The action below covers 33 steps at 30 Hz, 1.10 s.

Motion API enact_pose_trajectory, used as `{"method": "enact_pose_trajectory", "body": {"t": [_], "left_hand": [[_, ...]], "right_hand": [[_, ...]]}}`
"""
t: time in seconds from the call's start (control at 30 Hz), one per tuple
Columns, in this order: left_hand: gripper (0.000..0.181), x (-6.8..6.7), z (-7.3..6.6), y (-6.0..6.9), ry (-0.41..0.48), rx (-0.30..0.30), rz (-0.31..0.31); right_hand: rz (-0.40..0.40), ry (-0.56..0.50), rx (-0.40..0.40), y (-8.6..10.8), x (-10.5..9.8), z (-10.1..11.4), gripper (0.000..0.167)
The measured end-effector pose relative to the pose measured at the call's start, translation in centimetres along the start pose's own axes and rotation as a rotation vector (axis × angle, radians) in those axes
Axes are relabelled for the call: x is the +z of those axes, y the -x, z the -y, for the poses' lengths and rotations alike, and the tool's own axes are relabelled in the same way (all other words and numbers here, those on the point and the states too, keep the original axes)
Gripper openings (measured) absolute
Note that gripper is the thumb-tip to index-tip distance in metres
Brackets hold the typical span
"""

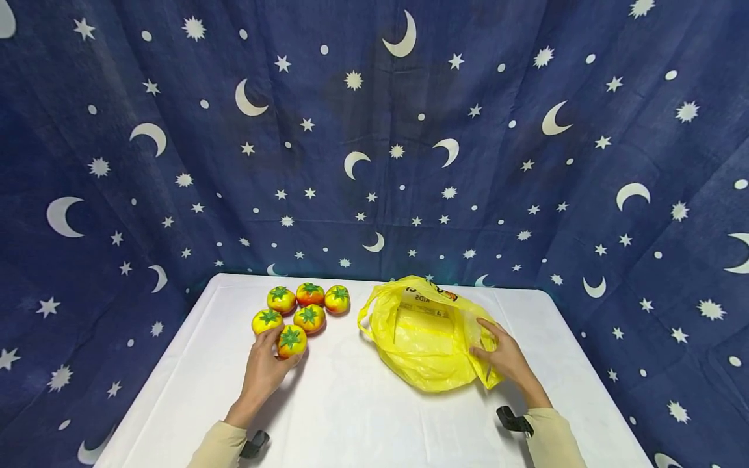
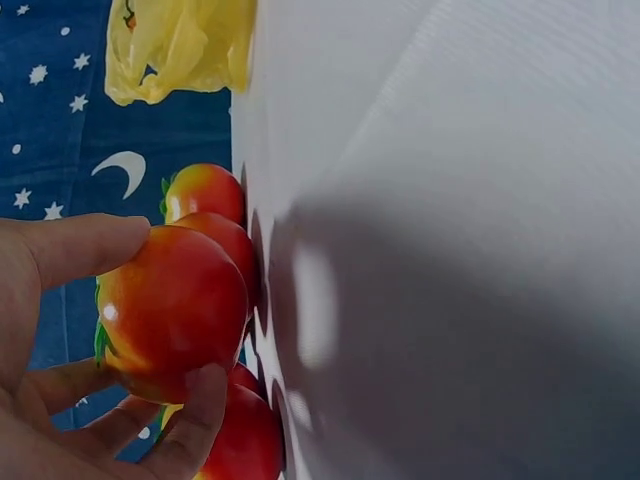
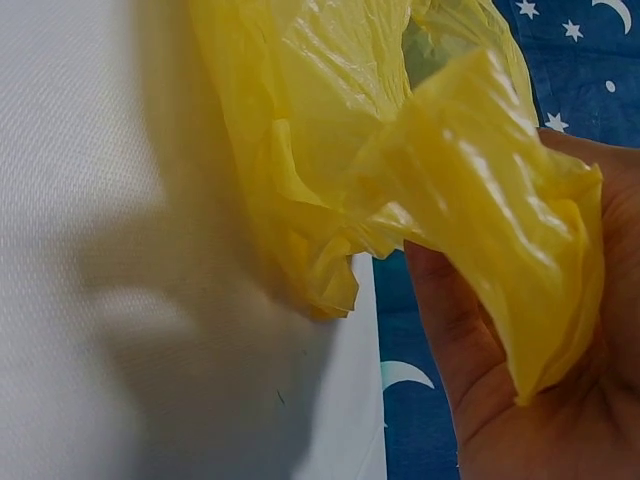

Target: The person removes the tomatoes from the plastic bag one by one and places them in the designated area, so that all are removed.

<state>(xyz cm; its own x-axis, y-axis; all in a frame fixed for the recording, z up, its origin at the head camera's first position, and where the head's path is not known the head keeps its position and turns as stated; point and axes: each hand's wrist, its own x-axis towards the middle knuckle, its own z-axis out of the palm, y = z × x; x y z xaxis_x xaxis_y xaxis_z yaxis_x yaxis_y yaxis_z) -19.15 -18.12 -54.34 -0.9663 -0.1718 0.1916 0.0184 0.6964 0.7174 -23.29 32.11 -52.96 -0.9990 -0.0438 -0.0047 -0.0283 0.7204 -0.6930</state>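
My left hand (image 1: 264,369) grips the nearest red-and-yellow toy tomato (image 1: 292,340), thumb on one side and fingers round the other. In the left wrist view that tomato (image 2: 185,310) shows its glossy red side between the thumb and fingertips. The other tomatoes (image 1: 310,317), several with green leafy tops, sit close behind it on the table. On the right lies a yellow plastic bag (image 1: 421,370), its mouth open toward me. My right hand (image 1: 508,357) holds the bag's right rim; in the right wrist view a fold of the bag (image 3: 480,200) hides part of the palm.
A white cloth covers the table (image 1: 363,422). Behind it hangs a dark blue curtain (image 1: 328,162) with white moons and stars. Black straps with small devices (image 1: 515,421) sit at both wrists. A bag handle (image 1: 364,318) loops out toward the tomatoes.
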Motion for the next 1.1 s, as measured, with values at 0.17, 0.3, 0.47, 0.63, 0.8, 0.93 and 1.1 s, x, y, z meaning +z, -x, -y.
{"method": "enact_pose_trajectory", "body": {"t": [0.17, 0.3, 0.47, 0.63, 0.8, 0.93, 1.1], "left_hand": [[0.077, 0.1, 0.3, 0.0, -0.013, -0.007, 0.003], [0.077, 0.1, 0.6, 0.1, -0.02, -0.021, 0.008], [0.074, 0.2, 0.9, 0.1, -0.028, -0.022, 0.007], [0.073, 0.2, 1.0, 0.0, -0.021, -0.027, 0.0], [0.072, 0.2, 1.2, 0.1, -0.012, -0.025, -0.02], [0.07, 0.1, 1.1, 0.2, -0.006, -0.011, -0.036], [0.069, -0.2, 1.1, 0.3, -0.02, -0.011, -0.056]], "right_hand": [[-0.003, -0.011, 0.004, 0.1, 0.0, 0.1, 0.075], [-0.003, -0.013, 0.0, 0.2, 0.1, 0.2, 0.075], [0.001, -0.008, 0.001, 0.2, 0.3, 0.2, 0.074], [0.002, 0.005, 0.005, 0.2, 0.2, 0.3, 0.075], [0.007, 0.001, 0.005, 0.2, 0.2, 0.3, 0.076], [0.005, -0.003, -0.001, 0.2, 0.2, 0.3, 0.075], [0.003, -0.015, -0.002, 0.2, 0.2, 0.4, 0.074]]}}
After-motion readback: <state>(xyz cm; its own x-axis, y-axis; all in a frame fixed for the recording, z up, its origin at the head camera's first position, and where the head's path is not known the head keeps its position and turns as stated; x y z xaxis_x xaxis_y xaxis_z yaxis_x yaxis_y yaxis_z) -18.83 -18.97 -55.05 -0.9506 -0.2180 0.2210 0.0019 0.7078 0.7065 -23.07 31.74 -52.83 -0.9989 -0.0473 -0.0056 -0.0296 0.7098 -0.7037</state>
